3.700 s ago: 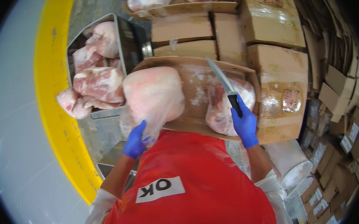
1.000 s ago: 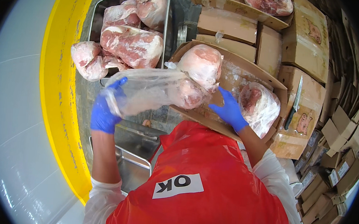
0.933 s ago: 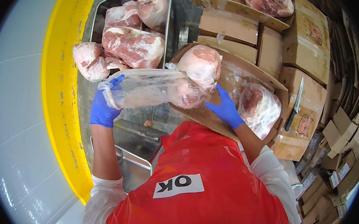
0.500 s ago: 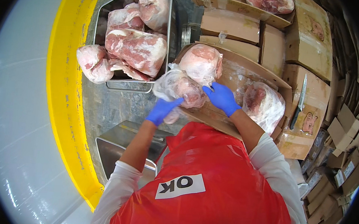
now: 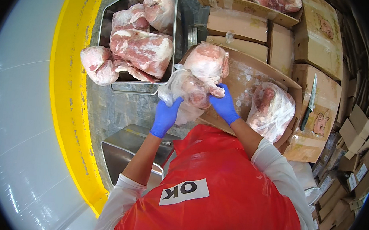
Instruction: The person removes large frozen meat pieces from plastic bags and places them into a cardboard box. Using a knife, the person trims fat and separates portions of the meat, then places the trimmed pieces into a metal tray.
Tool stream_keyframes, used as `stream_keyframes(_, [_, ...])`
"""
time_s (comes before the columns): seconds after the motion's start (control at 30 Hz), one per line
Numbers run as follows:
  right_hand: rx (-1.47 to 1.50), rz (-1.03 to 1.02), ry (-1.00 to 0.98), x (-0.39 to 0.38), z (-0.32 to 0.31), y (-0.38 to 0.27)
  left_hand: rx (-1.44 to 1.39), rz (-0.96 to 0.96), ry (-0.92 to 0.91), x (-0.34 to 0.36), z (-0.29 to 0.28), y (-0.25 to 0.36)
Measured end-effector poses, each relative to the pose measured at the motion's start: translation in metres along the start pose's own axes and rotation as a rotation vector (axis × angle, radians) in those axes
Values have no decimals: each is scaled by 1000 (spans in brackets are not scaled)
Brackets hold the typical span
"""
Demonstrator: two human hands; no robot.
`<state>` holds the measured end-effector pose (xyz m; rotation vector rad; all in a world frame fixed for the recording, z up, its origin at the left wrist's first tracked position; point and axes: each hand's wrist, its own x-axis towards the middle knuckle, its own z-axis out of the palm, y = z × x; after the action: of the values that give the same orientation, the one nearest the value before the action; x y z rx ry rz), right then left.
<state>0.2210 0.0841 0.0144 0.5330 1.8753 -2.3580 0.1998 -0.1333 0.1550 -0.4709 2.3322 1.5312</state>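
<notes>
A large bone-in cut of frozen meat (image 5: 205, 66) leans at the left end of an open cardboard box (image 5: 250, 62), its narrow shank end pointing toward me. Clear plastic film (image 5: 179, 84) hangs loosely over its lower left part. My left hand (image 5: 166, 117), in a blue glove, is closed on a bunched edge of that film. My blue-gloved right hand (image 5: 224, 105) grips the shank end, fingers partly hidden behind it. Farther right in the same box lies another piece of meat (image 5: 265, 105), wrapped in film.
A steel bin (image 5: 176, 37) at the upper left holds several unwrapped cuts, one jutting over its near edge. Another steel bin (image 5: 122, 153) stands below. A knife (image 5: 310, 104) rests on a closed carton (image 5: 306, 142) to the right. Yellow curbing (image 5: 69, 85) runs along the left.
My left hand has moved up slightly and now pulls the film out to the left. More of the shank end shows bare beside my right hand, which has shifted slightly down.
</notes>
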Motion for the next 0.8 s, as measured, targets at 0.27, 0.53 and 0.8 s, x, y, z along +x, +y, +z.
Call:
stream_keyframes(0.27, [-12,286,-170,4,-12,-31,-440,-47,132,12,10,-6])
stream_keyframes(0.53, [5,382,-55,-8,2,-43,339,28,-52,10,30,-25])
stream_keyframes(0.8, [81,593,53,-22,28,-110,-154,95,96,6,30,-35])
